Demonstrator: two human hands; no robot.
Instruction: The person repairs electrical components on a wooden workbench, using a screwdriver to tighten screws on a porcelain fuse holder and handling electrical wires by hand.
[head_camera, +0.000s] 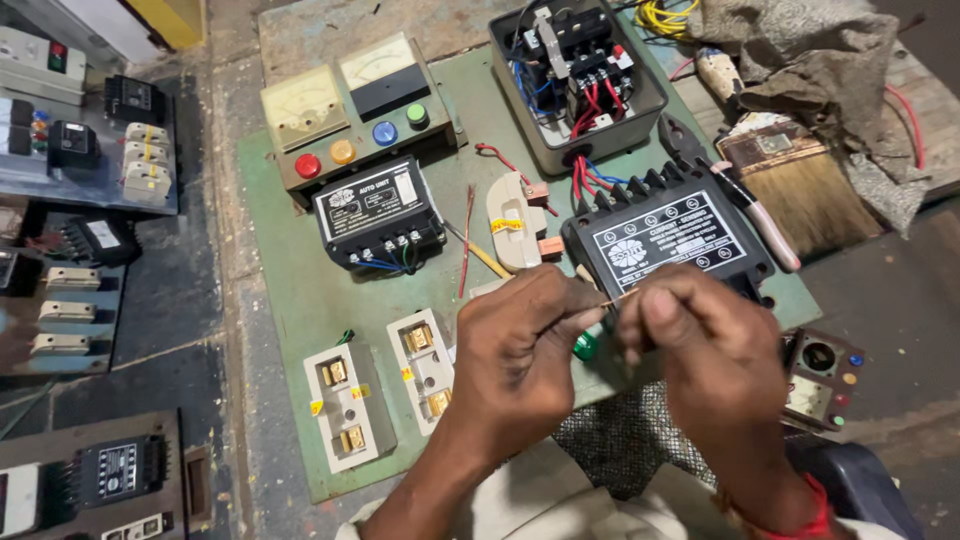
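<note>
My left hand (520, 345) and my right hand (715, 355) meet over the near edge of a green panel board (290, 290). Both pinch a thin bare wire (612, 296) stretched between their fingertips. A green-handled tool (585, 346) pokes out under my left hand. Just beyond the hands sits a black control unit with a white label (665, 235). A cream fuse carrier (512, 222) lies left of it, and a red wire (466, 240) runs beside that.
On the board: a meter box with coloured buttons (345, 110), a black unit (378, 212), two cream fuse holders (348, 405), and an open grey starter box (575, 75). Pliers (745, 205), a brush (800, 185) and a cloth (820, 60) lie right. More panels stand at left (80, 130).
</note>
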